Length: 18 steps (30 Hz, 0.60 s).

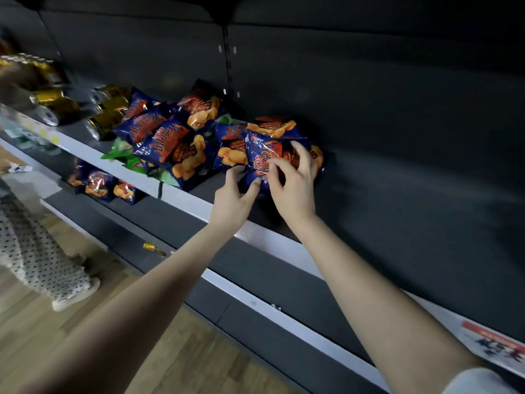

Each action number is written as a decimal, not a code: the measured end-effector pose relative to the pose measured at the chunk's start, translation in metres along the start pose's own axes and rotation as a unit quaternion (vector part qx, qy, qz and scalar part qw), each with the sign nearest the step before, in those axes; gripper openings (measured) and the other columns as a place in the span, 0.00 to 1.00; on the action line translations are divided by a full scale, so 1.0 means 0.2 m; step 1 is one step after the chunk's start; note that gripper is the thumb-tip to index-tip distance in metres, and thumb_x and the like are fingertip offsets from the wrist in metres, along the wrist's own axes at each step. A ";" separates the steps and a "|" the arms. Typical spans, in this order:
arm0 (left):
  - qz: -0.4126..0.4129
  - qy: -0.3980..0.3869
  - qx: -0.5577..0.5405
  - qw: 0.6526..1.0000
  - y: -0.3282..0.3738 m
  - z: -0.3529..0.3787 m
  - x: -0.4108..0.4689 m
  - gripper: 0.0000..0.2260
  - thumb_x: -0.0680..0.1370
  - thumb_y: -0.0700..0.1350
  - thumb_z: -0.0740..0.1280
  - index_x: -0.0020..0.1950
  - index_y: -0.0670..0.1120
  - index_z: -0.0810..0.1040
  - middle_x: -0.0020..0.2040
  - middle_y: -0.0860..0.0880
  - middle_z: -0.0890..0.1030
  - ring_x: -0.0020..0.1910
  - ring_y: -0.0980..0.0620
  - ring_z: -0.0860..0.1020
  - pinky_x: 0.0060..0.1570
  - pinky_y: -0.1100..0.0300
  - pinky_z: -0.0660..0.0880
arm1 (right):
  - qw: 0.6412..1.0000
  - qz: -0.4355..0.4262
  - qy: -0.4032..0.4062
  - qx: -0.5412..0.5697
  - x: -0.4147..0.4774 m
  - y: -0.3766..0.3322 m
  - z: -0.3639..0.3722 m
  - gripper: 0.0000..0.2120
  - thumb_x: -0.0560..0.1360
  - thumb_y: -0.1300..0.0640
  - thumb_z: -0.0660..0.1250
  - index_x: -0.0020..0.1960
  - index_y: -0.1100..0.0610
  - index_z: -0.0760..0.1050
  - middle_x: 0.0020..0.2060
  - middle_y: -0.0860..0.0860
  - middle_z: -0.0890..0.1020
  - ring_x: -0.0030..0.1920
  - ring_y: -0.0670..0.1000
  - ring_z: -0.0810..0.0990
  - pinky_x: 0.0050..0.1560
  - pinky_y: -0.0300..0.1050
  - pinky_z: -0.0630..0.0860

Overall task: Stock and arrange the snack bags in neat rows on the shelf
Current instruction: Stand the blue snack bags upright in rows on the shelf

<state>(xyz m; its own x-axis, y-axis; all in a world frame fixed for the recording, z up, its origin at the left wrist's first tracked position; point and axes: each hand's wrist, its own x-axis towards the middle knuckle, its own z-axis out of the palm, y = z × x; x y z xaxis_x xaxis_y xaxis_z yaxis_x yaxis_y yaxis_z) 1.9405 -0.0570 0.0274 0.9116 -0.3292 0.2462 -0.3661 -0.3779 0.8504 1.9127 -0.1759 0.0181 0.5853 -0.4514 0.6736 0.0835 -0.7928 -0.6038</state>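
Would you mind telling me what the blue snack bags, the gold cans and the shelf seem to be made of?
Blue snack bags: thin glossy plastic film, judging by the crinkles and bright glare spots. Gold cans: apparently metal, with a shiny gold wall and silvery ends. Shelf: likely painted sheet metal, matte dark grey; its pale front strip could be plastic or metal.

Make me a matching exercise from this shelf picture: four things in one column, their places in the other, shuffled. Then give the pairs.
Things
1. gold cans
2. green bag
3. right hand
4. two blue bags

Places
A. on the lower shelf, at the left
B. on the blue bag at the right end of the pile
C. lying on their sides, left of the snack pile
D. under the blue bags, poking out at the shelf's front edge

Pairs: 1-C, 2-D, 3-B, 4-A
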 end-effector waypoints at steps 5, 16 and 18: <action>-0.063 0.057 -0.205 0.975 0.13 0.20 0.04 0.22 0.73 0.47 0.71 0.64 0.44 0.70 0.54 0.53 0.76 0.48 0.64 0.77 0.47 0.71 0.75 | 0.999 0.031 0.035 0.001 -0.02 0.13 -0.26 0.21 0.76 0.51 0.54 0.62 0.60 0.77 0.60 0.59 0.76 0.57 0.62 0.76 0.61 0.55 0.72; 0.013 -0.079 -0.245 0.966 0.41 0.69 -0.06 0.10 0.77 0.48 0.68 0.37 0.50 0.70 0.34 0.55 0.75 0.32 0.65 0.72 0.39 0.68 0.70 | 0.956 0.106 -0.050 -0.268 -0.16 0.33 -0.81 0.44 0.68 0.33 0.63 0.77 0.53 0.54 0.75 0.55 0.58 0.68 0.61 0.66 0.66 0.59 0.64; 0.030 -0.110 -0.240 0.964 0.48 0.78 -0.10 0.06 0.77 0.48 0.67 0.42 0.48 0.74 0.38 0.54 0.78 0.35 0.65 0.76 0.40 0.70 0.71 | 0.941 0.151 -0.073 -0.295 -0.20 0.37 -0.87 0.47 0.68 0.33 0.65 0.78 0.51 0.49 0.77 0.55 0.48 0.70 0.62 0.62 0.69 0.59 0.61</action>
<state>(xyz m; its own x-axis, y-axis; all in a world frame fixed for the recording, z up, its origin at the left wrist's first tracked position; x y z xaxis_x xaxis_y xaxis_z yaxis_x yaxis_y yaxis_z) 1.8585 -0.2221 0.0311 0.8109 -0.5331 0.2412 -0.2399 0.0732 0.9680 1.7555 -0.2870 0.0212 0.6187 -0.6659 0.4168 -0.5410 -0.7459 -0.3885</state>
